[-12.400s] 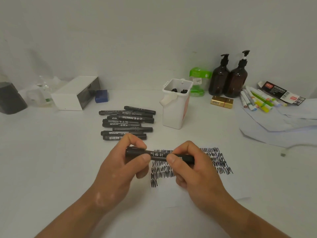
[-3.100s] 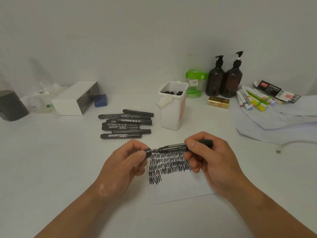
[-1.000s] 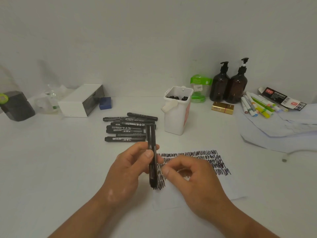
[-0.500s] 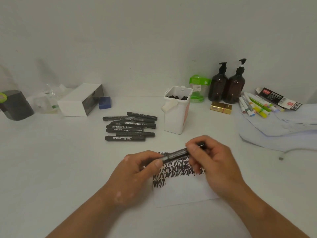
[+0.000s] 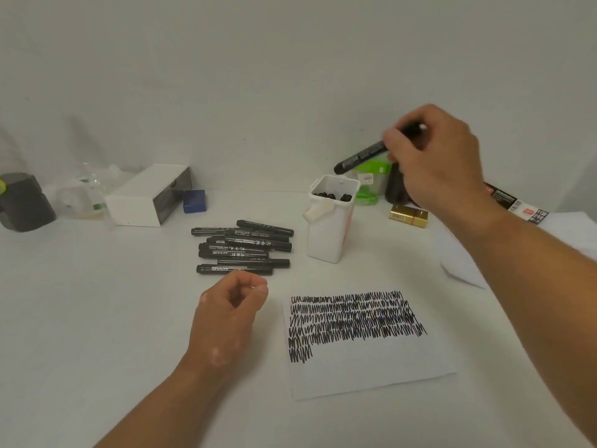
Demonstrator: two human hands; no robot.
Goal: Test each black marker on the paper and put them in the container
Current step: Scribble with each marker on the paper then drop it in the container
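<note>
White table (image 5: 97, 318), bit cluttered: a black marker (image 5: 360, 157) is held by the right hand (image 5: 436, 163) just above the white container (image 5: 326, 234), and nothing is held in the loosely curled left hand (image 5: 229, 305) near the paper (image 5: 371, 367).

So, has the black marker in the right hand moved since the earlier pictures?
Yes. The black marker left the scribbled white paper and now hangs tilted above the white plastic container.

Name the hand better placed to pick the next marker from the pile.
Left. The left hand holds nothing and lies just in front of the pile; the right hand grips a marker above the container.
</note>
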